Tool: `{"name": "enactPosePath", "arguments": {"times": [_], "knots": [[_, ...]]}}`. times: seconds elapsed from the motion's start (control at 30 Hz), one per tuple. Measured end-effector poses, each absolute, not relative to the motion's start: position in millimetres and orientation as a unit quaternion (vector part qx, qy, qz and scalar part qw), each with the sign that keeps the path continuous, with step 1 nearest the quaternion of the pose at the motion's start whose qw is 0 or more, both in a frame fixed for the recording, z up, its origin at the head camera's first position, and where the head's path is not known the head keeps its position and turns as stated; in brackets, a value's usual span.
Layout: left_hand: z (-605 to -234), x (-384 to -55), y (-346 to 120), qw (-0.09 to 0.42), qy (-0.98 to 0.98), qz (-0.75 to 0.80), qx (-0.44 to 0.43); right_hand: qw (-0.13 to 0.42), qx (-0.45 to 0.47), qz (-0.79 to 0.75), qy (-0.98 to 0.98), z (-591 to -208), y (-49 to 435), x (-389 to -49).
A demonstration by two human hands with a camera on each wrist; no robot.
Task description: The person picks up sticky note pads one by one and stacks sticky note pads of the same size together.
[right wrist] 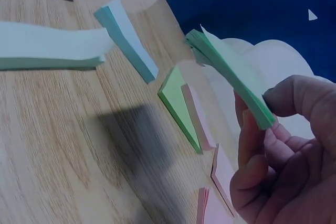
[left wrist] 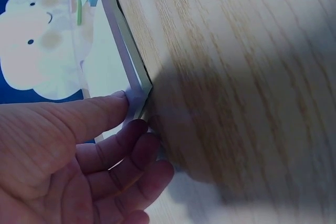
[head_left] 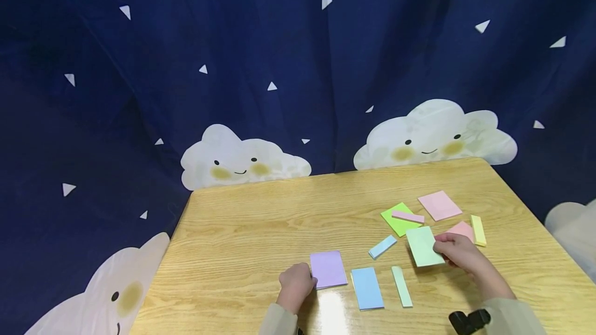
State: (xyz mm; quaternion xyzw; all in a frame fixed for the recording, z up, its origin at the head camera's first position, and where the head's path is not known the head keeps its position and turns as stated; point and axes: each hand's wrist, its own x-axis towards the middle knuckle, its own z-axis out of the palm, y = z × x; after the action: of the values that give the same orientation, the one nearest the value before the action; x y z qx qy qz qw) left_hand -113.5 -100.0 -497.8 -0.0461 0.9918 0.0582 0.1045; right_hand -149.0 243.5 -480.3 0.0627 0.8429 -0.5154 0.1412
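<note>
In the head view, my right hand (head_left: 463, 253) pinches a mint-green sticky-note pad (head_left: 425, 247) by its right edge. The right wrist view shows this pad (right wrist: 233, 74) lifted off the table between thumb and fingers, its sheets fanning slightly at the far end. My left hand (head_left: 297, 280) pinches the lower left corner of a purple sticky-note pad (head_left: 328, 269). Seen from the left wrist, the thumb lies on top of the purple pad (left wrist: 119, 40) with fingertips at its underside, and a paler layer shows beneath the purple one.
Right of the purple pad lie a blue pad (head_left: 368, 288), a mint strip pad (head_left: 402, 287) and a light-blue strip pad (head_left: 383, 247). Farther back are a lime pad (head_left: 395, 223) under a pink strip pad (head_left: 407, 216), a pink pad (head_left: 440, 206), another pink pad (head_left: 463, 230) and a yellow strip pad (head_left: 478, 230).
</note>
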Motion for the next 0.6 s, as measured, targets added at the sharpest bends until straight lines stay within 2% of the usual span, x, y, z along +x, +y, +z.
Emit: {"name": "enactPosePath", "arguments": {"times": [0.6], "knots": [[-500.4,-114.5,-102.1,0.107,0.990,0.083,-0.041,0.137,0.053,-0.523,0.840,-478.3,219.0,-139.9]]}}
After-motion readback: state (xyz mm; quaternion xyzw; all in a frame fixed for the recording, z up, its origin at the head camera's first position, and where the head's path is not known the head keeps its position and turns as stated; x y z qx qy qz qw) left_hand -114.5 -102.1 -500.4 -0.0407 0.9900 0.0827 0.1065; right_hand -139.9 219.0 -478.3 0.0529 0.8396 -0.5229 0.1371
